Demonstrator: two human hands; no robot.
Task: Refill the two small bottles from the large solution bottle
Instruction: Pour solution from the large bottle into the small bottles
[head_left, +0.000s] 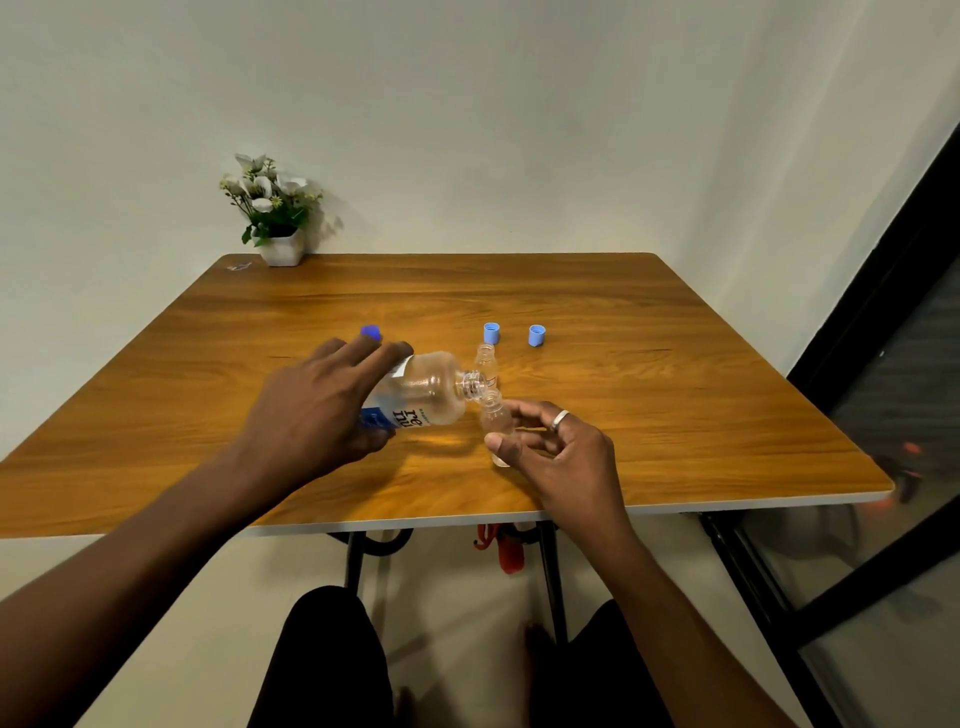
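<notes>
My left hand (317, 410) grips the large clear solution bottle (431, 395) and tips it on its side, its open mouth pointing right. That mouth touches the neck of a small clear bottle (496, 415), which my right hand (556, 447) pinches between thumb and fingers while it stands upright on the table. A second small bottle (487, 364) stands uncapped just behind. Two light-blue caps (491, 332) (537, 335) lie farther back, and a dark-blue cap (371, 332) lies behind my left fingers.
The wooden table (675, 415) has a white pot of artificial flowers (275, 208) at its far left corner against the wall. A dark door frame (883, 322) runs along the right. My knees show below the front edge.
</notes>
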